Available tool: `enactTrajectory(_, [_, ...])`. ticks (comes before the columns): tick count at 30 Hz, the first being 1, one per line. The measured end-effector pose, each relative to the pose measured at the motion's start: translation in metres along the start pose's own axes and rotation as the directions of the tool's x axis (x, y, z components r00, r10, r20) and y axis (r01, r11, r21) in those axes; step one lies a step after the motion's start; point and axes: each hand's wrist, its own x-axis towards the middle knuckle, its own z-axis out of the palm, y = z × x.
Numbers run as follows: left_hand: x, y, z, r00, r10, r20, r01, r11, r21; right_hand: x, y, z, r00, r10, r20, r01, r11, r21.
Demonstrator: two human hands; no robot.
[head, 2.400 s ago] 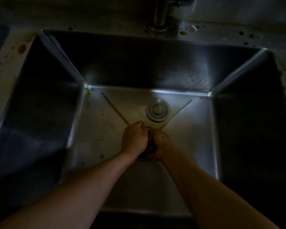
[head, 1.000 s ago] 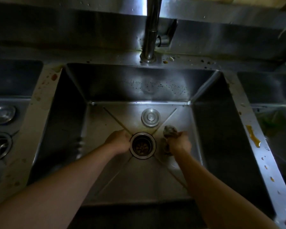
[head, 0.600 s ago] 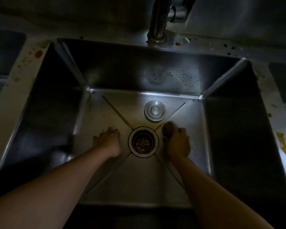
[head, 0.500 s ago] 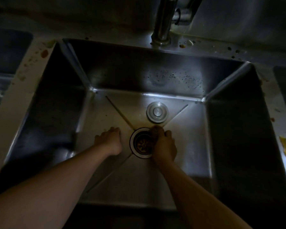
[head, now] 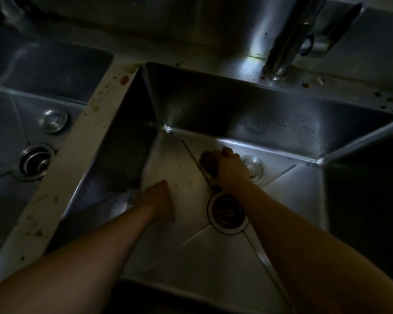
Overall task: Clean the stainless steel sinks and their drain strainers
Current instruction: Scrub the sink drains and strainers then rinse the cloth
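- The middle sink [head: 247, 123], a deep stainless steel basin, fills most of the view; dark specks dot its back wall.
- Its open drain [head: 227, 213] sits at the centre of the floor, where the diagonal creases meet, with the strainer basket visible inside.
- A round metal stopper [head: 254, 169] lies on the sink floor behind the drain, near the back wall and partly hidden by the right hand.
- The right hand [head: 230, 168] has its fingers curled around a dark scrubbing pad [head: 208, 161] and presses it onto the floor on the back-left crease, just beside the stopper.
- The left hand [head: 160, 199] rests on the floor near the left wall, well apart from the right hand; whether its fingers are straight or curled cannot be told in the dim light.
- Both forearms reach in from the near edge.
- The faucet [head: 288, 44] stands on the back ledge to the right.
- A divider rim [head: 77, 155], spotted with food stains, separates this basin from the left sink [head: 14, 123].
- That left sink holds its own drain [head: 35, 162] and a stopper cap [head: 54, 120] behind it.
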Motion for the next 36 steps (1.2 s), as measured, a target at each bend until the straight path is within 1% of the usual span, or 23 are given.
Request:
enactTrajectory(1, [0.001, 0.001, 0.001, 1.0, 0.003, -0.004, -0.003, 1.0, -0.002, 0.003, -0.001, 0.005, 0.999, -0.023, 0.03, 0.023, 1.0, -0.015])
enactTrajectory(3, [0.0, 0.005, 0.002, 1.0, -0.009, -0.01, 0.009, 1.0, 0.002, -0.004, -0.003, 0.015, 0.997, -0.066, 0.041, 0.068, 0.997, -0.04])
enactTrajectory(6, [-0.004, 0.01, 0.003, 0.996, -0.061, -0.068, 0.063, 0.998, 0.017, -0.035, -0.004, 0.032, 0.985, -0.169, 0.036, 0.172, 0.979, -0.11])
enactTrajectory(7, [-0.006, 0.011, 0.003, 0.994, -0.079, -0.074, 0.082, 0.996, 0.034, -0.047, -0.003, 0.035, 0.984, -0.175, 0.042, 0.179, 0.977, -0.113])
enactTrajectory(11, [-0.019, 0.012, 0.0, 0.996, -0.074, -0.059, 0.075, 0.997, 0.015, -0.081, 0.002, 0.026, 0.989, -0.092, 0.111, 0.096, 0.995, -0.029])
enactTrajectory(13, [-0.026, 0.014, -0.004, 0.996, -0.062, -0.063, 0.061, 0.998, -0.013, -0.091, 0.0, 0.015, 0.996, -0.032, 0.087, 0.03, 0.999, 0.015])
enactTrajectory(15, [-0.033, 0.015, -0.01, 0.997, -0.063, -0.047, 0.062, 0.998, -0.025, -0.097, -0.006, 0.006, 0.999, 0.01, 0.035, -0.011, 1.0, 0.016])
enactTrajectory(18, [-0.042, 0.013, -0.019, 0.997, -0.057, -0.043, 0.055, 0.998, -0.038, -0.101, -0.019, -0.005, 0.998, 0.037, 0.058, -0.038, 0.999, 0.007])
enactTrajectory(20, [-0.043, 0.01, -0.023, 0.996, -0.056, -0.065, 0.052, 0.997, -0.065, -0.094, -0.028, -0.011, 0.998, 0.048, 0.028, -0.048, 0.998, 0.028])
enactTrajectory(23, [-0.04, 0.003, -0.028, 0.99, -0.082, -0.112, 0.068, 0.99, -0.121, -0.068, -0.046, -0.016, 0.998, -0.024, -0.053, 0.028, 0.996, 0.08])
enactTrajectory(25, [-0.033, -0.001, -0.029, 0.989, -0.063, -0.137, 0.04, 0.986, -0.159, -0.041, -0.06, -0.016, 0.993, -0.066, -0.093, 0.079, 0.987, 0.142])
enactTrajectory(27, [-0.025, -0.004, -0.03, 0.987, -0.039, -0.159, 0.009, 0.982, -0.187, -0.011, -0.075, -0.013, 0.984, -0.071, -0.162, 0.102, 0.976, 0.192])
enactTrajectory(28, [-0.023, -0.005, -0.03, 0.985, -0.052, -0.163, 0.02, 0.98, -0.196, 0.004, -0.081, -0.009, 0.98, -0.072, -0.184, 0.112, 0.971, 0.212])
enactTrajectory(29, [-0.021, -0.007, -0.03, 0.983, -0.071, -0.167, 0.036, 0.977, -0.208, 0.017, -0.086, -0.004, 0.98, -0.085, -0.182, 0.124, 0.969, 0.215])
enactTrajectory(30, [-0.018, -0.009, -0.029, 0.982, -0.085, -0.171, 0.047, 0.976, -0.212, 0.029, -0.09, 0.001, 0.983, -0.11, -0.144, 0.138, 0.969, 0.204])
enactTrajectory(32, [-0.016, -0.012, -0.028, 0.982, -0.096, -0.164, 0.062, 0.978, -0.2, 0.046, -0.094, 0.014, 0.984, -0.178, -0.014, 0.178, 0.969, 0.172])
enactTrajectory(33, [-0.017, -0.013, -0.027, 0.983, -0.102, -0.154, 0.072, 0.979, -0.192, 0.05, -0.094, 0.02, 0.978, -0.207, 0.022, 0.201, 0.967, 0.16])
enactTrajectory(36, [-0.019, -0.014, -0.028, 0.983, -0.12, -0.14, 0.094, 0.979, -0.182, 0.044, -0.094, 0.033, 0.947, -0.322, 0.024, 0.317, 0.942, 0.111])
